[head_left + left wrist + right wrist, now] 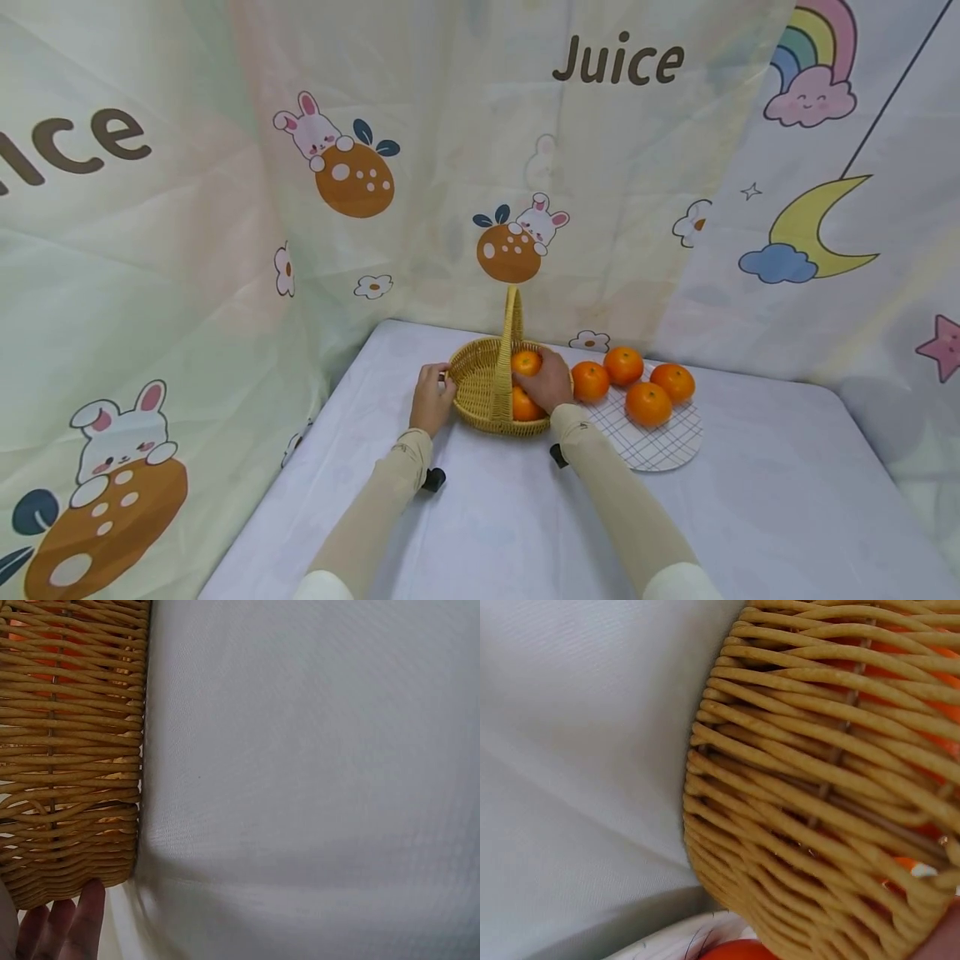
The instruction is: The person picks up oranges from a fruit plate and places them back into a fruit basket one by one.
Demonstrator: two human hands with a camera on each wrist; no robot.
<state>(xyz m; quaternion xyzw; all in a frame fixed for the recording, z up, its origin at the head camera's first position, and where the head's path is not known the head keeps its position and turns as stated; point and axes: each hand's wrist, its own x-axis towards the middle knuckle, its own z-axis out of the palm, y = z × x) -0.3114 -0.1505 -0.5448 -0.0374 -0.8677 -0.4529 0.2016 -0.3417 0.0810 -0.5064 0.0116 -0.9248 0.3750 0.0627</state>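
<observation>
A woven yellow wicker basket [474,398] with an upright handle stands on the table, with two oranges [527,362] visible in its right half. My right hand [549,383] reaches in over its right rim. Its thumb and fingers grip the rear orange, and the hand covers part of both fruits. At the basket's left end is my left hand [432,398]. In the left wrist view the left fingers [84,922] touch the outside of the wicker wall [71,761]. The right wrist view shows the outer wicker side [817,765], with orange showing through the gaps.
Right of the basket, several oranges [648,404] lie on and around a round plate [660,450] with a grid pattern. A white cloth [487,517] covers the table. Printed curtains [465,108] hang close behind it and along its left side.
</observation>
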